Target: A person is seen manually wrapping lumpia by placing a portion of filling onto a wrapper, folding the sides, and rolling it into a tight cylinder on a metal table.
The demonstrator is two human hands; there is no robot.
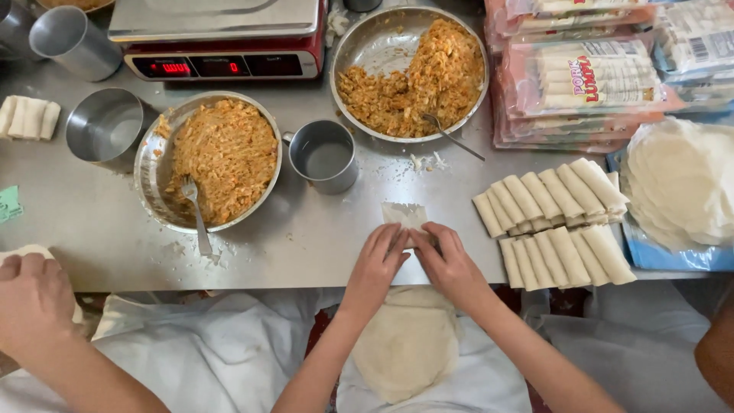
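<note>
At the near left edge a co-worker's hand (pixel 30 294) rests on a wrapper. Right of the spooned filling pan (pixel 157 164) and metal cup (pixel 325 157), bare steel tabletop (pixel 306 245) lies open. At its near edge the left hand (pixel 378 264) and right hand (pixel 447 264), fingers curled down, pinch a half-rolled spring roll wrapper (pixel 405 216). Finished rolls (pixel 554 222) lie stacked just right.

Orange-brown filling (pixel 225 157) in silver bowls (pixel 149 172), pale cream rolls (pixel 550 218), red scale (pixel 222 65), grey steel table (pixel 76 222)
</note>
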